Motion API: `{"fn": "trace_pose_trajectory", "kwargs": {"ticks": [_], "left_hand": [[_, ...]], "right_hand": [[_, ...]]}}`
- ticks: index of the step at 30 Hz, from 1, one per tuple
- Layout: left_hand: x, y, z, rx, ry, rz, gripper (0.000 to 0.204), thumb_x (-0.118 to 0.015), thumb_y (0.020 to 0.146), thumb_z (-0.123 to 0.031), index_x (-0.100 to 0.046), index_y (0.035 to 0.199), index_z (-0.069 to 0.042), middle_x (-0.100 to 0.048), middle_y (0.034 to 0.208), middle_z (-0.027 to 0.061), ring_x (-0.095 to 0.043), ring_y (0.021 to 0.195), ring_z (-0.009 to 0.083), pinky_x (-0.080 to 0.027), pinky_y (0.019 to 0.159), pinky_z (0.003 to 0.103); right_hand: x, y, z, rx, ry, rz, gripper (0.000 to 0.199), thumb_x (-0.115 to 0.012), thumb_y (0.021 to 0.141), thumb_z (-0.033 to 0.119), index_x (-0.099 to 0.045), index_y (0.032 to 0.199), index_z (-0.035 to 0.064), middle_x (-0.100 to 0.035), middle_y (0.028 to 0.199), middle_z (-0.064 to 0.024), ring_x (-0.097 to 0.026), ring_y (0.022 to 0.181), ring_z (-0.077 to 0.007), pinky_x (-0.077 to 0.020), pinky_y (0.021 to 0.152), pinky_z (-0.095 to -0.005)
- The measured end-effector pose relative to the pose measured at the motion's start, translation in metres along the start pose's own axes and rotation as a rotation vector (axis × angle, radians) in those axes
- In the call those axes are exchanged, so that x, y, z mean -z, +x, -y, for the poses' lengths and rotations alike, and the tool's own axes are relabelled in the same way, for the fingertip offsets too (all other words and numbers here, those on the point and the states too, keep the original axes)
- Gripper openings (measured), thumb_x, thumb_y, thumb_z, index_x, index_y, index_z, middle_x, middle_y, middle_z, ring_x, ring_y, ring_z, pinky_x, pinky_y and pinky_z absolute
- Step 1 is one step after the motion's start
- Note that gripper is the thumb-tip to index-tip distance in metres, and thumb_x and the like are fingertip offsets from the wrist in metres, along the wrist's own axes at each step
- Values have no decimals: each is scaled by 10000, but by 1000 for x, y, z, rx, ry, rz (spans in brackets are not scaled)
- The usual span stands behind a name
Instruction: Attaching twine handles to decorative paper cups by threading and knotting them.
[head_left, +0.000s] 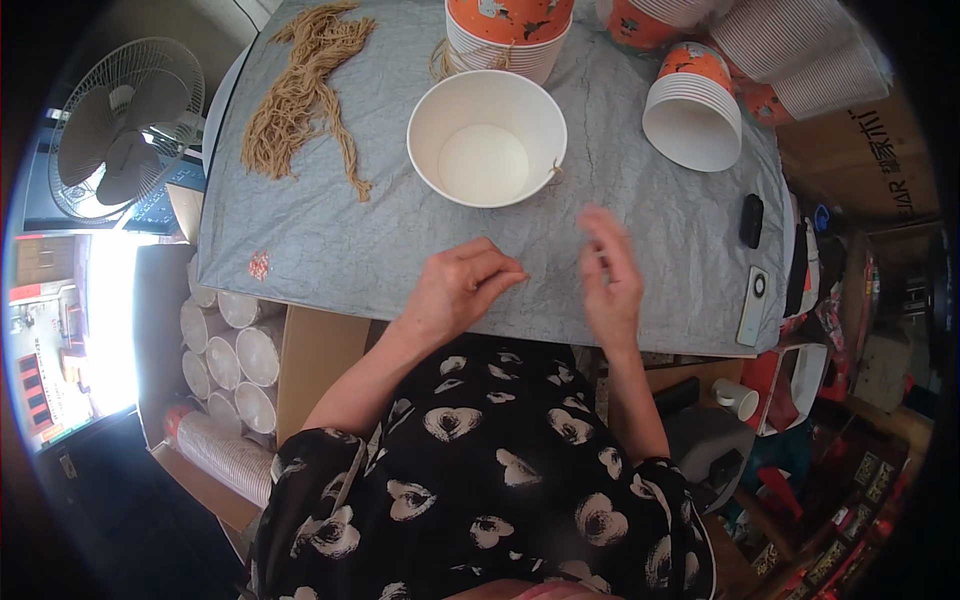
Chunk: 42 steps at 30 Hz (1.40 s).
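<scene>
My left hand (pixel 462 287) is above the near part of the table with thumb and forefinger pinched together. A tiny tan bit shows at the fingertips, too small to name. To its right, my right hand (pixel 612 280) is raised with its fingers apart and a little blurred, and nothing shows in it. Just beyond both hands stands a white paper bucket (pixel 485 165), its mouth facing me. A short tan string (pixel 556 172) is at a hole in the bucket's right rim. Behind it is a stack of orange and white buckets (pixel 505 45) with tan cord around it.
A bundle of tan twine (pixel 300 100) lies at the far left of the grey-covered table (pixel 350 250). More stacked buckets (pixel 695 110) fill the far right. A black object (pixel 751 222) and a phone (pixel 753 305) lie near the right edge. A fan (pixel 128 130) stands left.
</scene>
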<state>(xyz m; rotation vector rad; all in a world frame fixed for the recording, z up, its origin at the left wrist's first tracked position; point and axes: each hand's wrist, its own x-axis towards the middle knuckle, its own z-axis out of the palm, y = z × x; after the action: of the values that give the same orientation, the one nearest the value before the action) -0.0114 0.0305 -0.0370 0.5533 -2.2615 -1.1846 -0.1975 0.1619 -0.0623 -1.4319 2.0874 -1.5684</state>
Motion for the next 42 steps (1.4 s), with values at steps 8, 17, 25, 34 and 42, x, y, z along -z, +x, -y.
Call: {"fn": "trace_pose_trajectory", "kwargs": {"ticks": [8, 17, 25, 34, 42], "left_hand": [[4, 7, -4, 36, -41, 48, 87, -777, 854, -101, -748, 893, -28, -672, 793, 76, -666, 681, 213, -511, 593, 316], [24, 17, -2, -95, 9, 45, 104, -776, 857, -148, -740, 900, -61, -676, 836, 69, -672, 697, 227, -544, 609, 324], [90, 42, 16, -167, 608, -97, 229, -822, 776, -197, -711, 964, -125, -614, 1156, 8, -638, 683, 155, -552, 585, 300], [81, 58, -6, -216, 619, 163, 464, -816, 760, -309, -670, 1155, -114, -575, 1361, -20, -687, 1004, 225, -590, 770, 357], [104, 53, 24, -229, 502, 118, 267, -741, 828, -85, -692, 1089, -65, -675, 1217, 40, -693, 1001, 252, -590, 808, 363]], "right_hand": [[-10, -16, 26, -707, 809, 438, 270, -583, 1030, 215, -649, 1144, -21, -611, 807, -5, -515, 610, -73, -422, 559, -227], [-3, 4, 17, -761, 871, 207, 115, -691, 943, 120, -710, 971, 10, -544, 675, 62, -419, 549, -23, -330, 507, -205], [45, 136, 64, -226, 219, -166, 68, -677, 952, 79, -714, 943, 23, -620, 791, 79, -484, 665, 13, -369, 572, -161], [-49, 122, 60, -291, 655, 209, 107, -664, 962, 109, -677, 936, 6, -612, 741, 16, -530, 647, -39, -431, 587, -209], [-54, 95, 52, -256, 274, 478, 106, -645, 941, 62, -657, 876, -20, -636, 764, 22, -554, 677, -37, -452, 616, -208]]}}
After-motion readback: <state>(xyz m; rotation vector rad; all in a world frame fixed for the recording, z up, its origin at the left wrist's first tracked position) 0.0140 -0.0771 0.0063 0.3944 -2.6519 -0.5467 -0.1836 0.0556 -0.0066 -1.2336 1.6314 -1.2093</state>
